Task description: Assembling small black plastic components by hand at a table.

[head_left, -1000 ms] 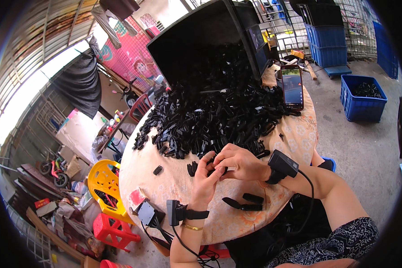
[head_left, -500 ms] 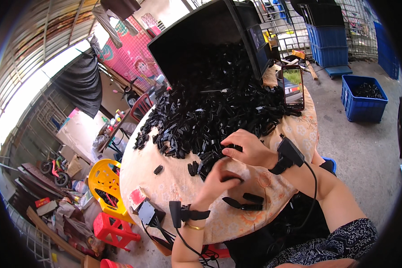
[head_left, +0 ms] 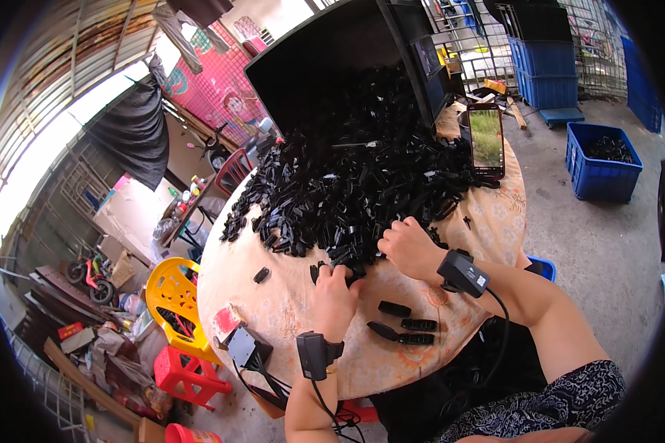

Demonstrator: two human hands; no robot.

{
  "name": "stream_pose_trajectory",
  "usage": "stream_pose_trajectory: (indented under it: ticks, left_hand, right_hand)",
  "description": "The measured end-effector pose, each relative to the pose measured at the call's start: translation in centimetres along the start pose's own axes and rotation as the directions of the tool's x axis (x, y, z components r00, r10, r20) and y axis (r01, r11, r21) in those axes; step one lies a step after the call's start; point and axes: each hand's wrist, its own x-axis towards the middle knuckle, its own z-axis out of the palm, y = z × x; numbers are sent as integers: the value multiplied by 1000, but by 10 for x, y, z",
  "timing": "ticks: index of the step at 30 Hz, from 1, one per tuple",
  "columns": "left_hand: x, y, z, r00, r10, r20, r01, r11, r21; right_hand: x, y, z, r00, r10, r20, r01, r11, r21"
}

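Note:
A large heap of small glossy black plastic pieces (head_left: 325, 192) covers the back of a round table. My left hand (head_left: 335, 299) is at the heap's near edge, fingers bent and thumb close to a black piece; what they grip is mostly hidden. To its right, my right hand (head_left: 412, 251) lies by the heap with its fingers curled in, and I cannot see what is inside them. Several longer black pieces (head_left: 416, 340) rest together on the cloth near the front. One small black piece (head_left: 261, 275) lies alone to the left. Each wrist wears a strapped black device.
A large black bin (head_left: 325, 66) lies tipped toward the table behind the heap. A phone (head_left: 486, 144) stands at the table's right side. A small cabled box (head_left: 245, 347) sits at the left edge of the flowered tablecloth (head_left: 310, 369). A blue crate (head_left: 604, 173) is on the floor.
My left hand has moved forward and left to the heap's edge. My right hand has shifted slightly nearer me. Another black piece lies with those near the front.

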Motion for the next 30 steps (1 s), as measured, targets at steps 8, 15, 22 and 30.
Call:
stream_pose_trajectory:
  ticks: [8, 15, 22, 30]
  left_hand:
    - [-3, 4, 7, 998, 52, -43, -48, 994, 96]
    - [0, 3, 6, 970, 80, -228, -60, 994, 94]
    - [4, 12, 4, 966, -28, -258, -73, 924, -375]
    - [10, 1, 10, 937, -259, 233, 306, 296, -905]
  right_hand:
    - [-2, -1, -15, 998, 61, 32, -58, 995, -80]
    - [5, 3, -19, 971, 97, -220, -31, 958, 285]
    - [12, -9, -31, 976, 73, -207, 68, 796, 602]
    - [14, -10, -15, 963, 152, -223, 100, 567, 818]
